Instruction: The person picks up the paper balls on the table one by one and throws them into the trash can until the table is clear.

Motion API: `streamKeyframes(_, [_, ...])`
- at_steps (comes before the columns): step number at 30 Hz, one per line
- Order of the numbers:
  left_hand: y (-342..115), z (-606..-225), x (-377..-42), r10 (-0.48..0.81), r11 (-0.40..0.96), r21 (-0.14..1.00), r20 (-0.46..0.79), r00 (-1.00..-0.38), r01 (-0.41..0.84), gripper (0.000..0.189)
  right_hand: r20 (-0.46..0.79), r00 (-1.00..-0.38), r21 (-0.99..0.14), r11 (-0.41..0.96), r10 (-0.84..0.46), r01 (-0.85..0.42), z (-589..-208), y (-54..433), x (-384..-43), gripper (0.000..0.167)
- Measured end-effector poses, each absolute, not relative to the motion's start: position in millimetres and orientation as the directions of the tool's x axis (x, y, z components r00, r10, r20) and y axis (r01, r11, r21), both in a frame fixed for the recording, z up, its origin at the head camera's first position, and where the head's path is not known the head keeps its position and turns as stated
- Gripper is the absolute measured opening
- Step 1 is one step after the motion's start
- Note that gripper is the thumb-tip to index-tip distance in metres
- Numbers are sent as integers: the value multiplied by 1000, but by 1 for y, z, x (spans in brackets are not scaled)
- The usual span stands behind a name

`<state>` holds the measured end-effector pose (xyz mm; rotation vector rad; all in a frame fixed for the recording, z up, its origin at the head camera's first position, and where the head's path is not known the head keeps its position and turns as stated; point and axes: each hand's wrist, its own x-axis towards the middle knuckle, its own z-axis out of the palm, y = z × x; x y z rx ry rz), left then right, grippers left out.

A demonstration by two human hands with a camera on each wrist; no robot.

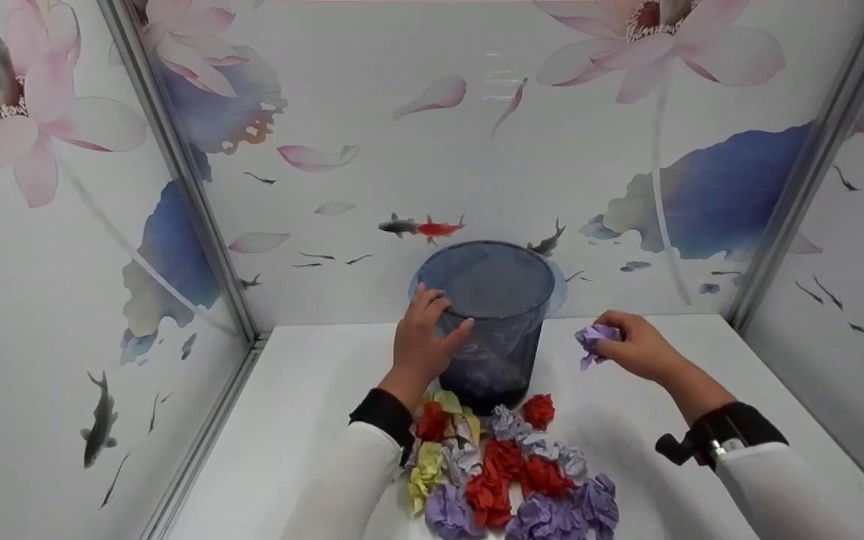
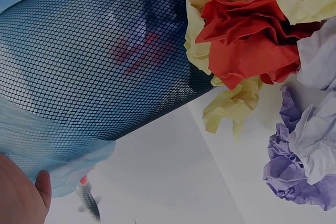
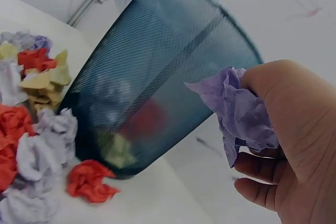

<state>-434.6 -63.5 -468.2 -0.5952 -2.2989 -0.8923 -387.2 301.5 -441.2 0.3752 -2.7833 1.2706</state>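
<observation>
A dark mesh wastebasket point(image 1: 488, 375) lined with a translucent blue bag point(image 1: 559, 289) stands near the back wall. At its front left rim my left hand point(image 1: 424, 337) rests against the liner, with the fingers loosely bent and the thumb apart. My right hand point(image 1: 638, 349) holds a crumpled purple paper ball point(image 3: 239, 111) between thumb and fingers, to the right of the wastebasket. Through the mesh in the right wrist view, blurred red, yellow and pale shapes show inside. Only part of the left hand point(image 2: 23, 195) appears in the left wrist view.
In front of the wastebasket lies a pile of crumpled paper balls, among them red point(image 1: 488, 495), yellow point(image 1: 426, 472), purple point(image 1: 451, 510) and pale grey point(image 1: 511, 424). One red ball point(image 3: 92, 181) lies beside the base. Printed panels point(image 1: 357, 90) enclose the white table point(image 1: 252, 450) at the back and sides.
</observation>
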Motion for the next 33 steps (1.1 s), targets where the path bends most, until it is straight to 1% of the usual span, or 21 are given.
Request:
streamKeyframes(7, [-63,-469,-434,190,672,446,668,-720,591,56,265,-942,-695,636,-207,-335,-389,291,-394,24])
streamKeyframes(11, [-63,-470,-435,188,672,440,677,-712,596,54,295,-932,-662,659,-210,-358,-366,283,-399,25])
streamKeyframes(15, [-63,-470,-436,187,675,427,690,-700,602,53,310,-926,-652,661,-213,-371,-346,273,-405,27])
streamKeyframes(24, [-62,-468,-434,183,695,442,654,-734,567,56,367,-906,-615,675,-211,-407,-315,245,-419,40])
streamKeyframes(28, [-63,-468,-434,183,690,440,662,-726,575,56,419,-886,-595,678,-198,-432,-306,228,-423,36])
streamKeyframes(33, [-63,-469,-435,188,694,425,672,-716,581,55,469,-856,-552,683,-220,-478,-300,209,-428,28])
